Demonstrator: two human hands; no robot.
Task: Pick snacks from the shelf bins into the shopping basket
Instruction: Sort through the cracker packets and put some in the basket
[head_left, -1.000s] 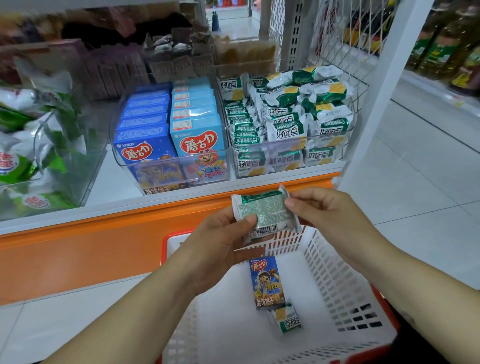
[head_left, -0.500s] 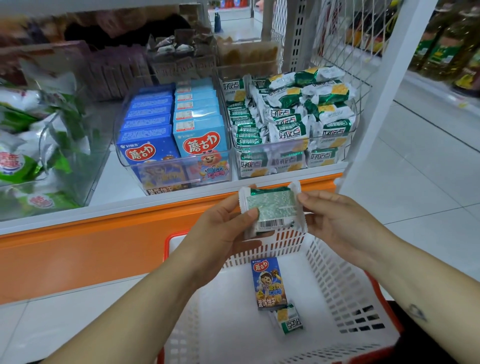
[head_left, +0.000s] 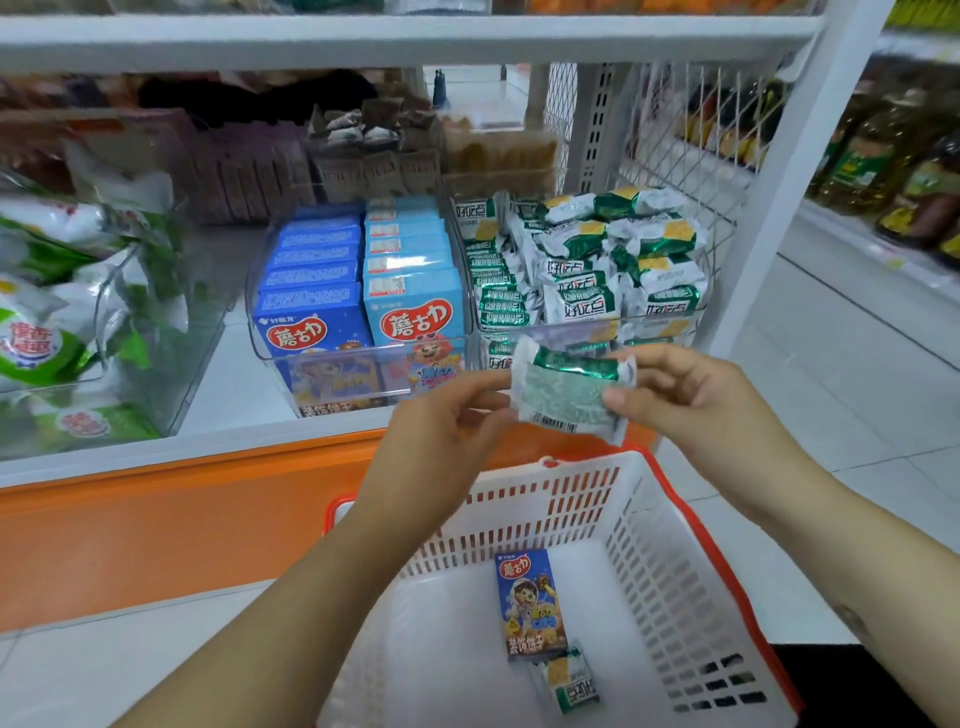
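Observation:
A green-and-white cracker packet (head_left: 569, 395) is held back side up, barcode showing, above the far rim of the white shopping basket (head_left: 550, 499). My right hand (head_left: 691, 400) pinches its right end. My left hand (head_left: 441, 441) sits at its left edge with fingers curled; whether it still touches the packet is unclear. In the basket lie a dark blue snack box (head_left: 530, 603) and another green packet (head_left: 569, 678). Behind, a clear bin of the same green packets (head_left: 587, 265) stands on the shelf.
A clear bin with blue snack boxes (head_left: 358, 296) stands left of the green packets. Green-and-white bags (head_left: 57, 306) fill a bin at far left. The orange shelf base (head_left: 182, 519) runs below. A white upright post (head_left: 784, 171) and a tiled aisle are on the right.
The camera tilted up. Both hands lifted the packet higher and to the right, up in front of the bins. My left hand's grip on it has loosened.

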